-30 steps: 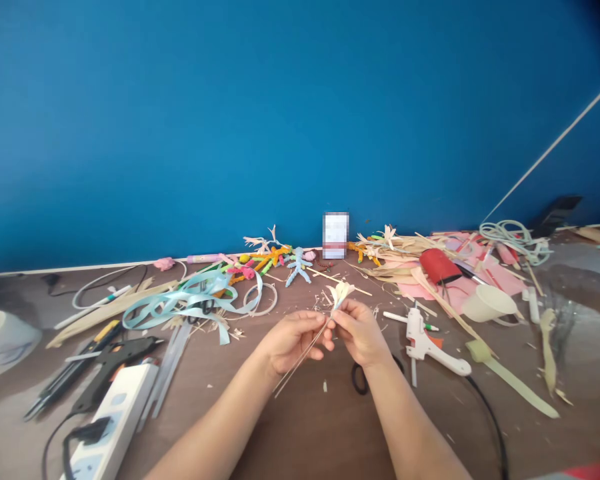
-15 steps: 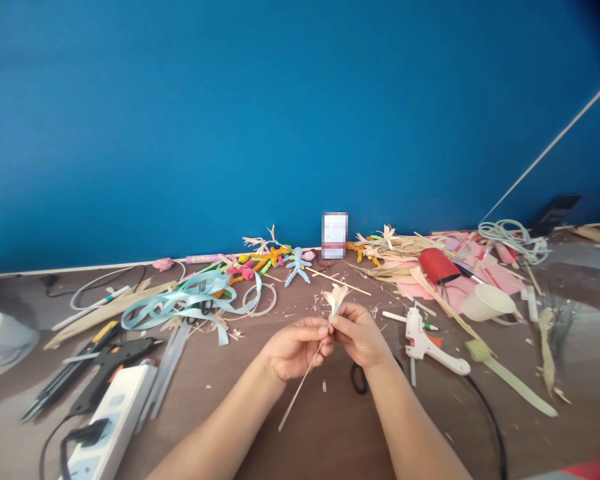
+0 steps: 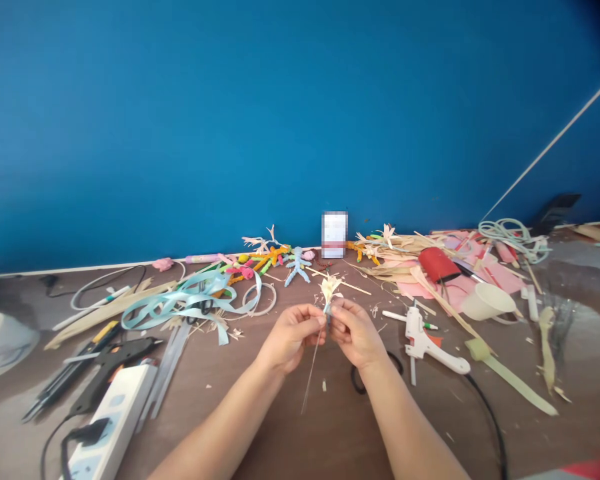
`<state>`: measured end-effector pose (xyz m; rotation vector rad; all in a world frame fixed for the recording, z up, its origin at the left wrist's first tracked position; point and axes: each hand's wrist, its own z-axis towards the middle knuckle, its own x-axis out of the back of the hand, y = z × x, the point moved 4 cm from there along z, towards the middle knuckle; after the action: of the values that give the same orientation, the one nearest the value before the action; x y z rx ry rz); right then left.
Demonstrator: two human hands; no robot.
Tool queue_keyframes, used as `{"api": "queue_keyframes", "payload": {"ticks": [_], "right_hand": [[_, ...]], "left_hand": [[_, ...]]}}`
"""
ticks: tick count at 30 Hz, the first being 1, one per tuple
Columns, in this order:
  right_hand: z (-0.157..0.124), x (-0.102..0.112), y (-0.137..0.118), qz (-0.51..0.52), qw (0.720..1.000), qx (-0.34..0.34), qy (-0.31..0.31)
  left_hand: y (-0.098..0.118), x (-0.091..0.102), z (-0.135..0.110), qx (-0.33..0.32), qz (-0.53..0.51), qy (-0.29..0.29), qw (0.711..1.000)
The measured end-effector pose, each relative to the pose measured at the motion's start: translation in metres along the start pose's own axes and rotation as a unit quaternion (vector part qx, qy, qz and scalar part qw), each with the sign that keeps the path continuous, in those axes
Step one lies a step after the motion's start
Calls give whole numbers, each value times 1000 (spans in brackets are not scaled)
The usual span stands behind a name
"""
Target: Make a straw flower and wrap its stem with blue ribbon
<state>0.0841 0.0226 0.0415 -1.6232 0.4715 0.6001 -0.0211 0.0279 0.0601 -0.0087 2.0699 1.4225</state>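
My left hand and my right hand meet over the middle of the brown table. Both pinch a small pale straw flower just under its petals. Its thin wire stem hangs down and a little left between my wrists. The petals stand up above my fingertips. A pair of black-handled scissors lies under my right wrist, mostly hidden.
A white glue gun lies right of my hands, with a white cup and red spool beyond. Left are blue ribbon, a black glue gun and a white power strip. Coloured craft flowers line the blue wall.
The flower has turned more upright and shifted slightly left. Its stem swung from slanting far left to hanging nearly straight down. Both hands stayed pinched on it.
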Motion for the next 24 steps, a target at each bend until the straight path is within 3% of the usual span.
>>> {"api": "queue_keyframes", "payload": {"ticks": [7,14,16,21,24], "right_hand": [[1,4,-7,-120,990,42,54],[0,6,-8,-169,984,36,41],[-1,4,-7,-176,983,29,40],[-4,2,-3,-233,968,54,82],[-4,4,-2,-257,956,69,122]], "left_hand": [[2,-2,-2,-14,26,36,999],[3,2,-1,-58,116,61,990],[6,6,-2,-108,196,89,971],[10,10,-5,-219,373,153,889],[7,10,-4,-228,383,159,881]]}}
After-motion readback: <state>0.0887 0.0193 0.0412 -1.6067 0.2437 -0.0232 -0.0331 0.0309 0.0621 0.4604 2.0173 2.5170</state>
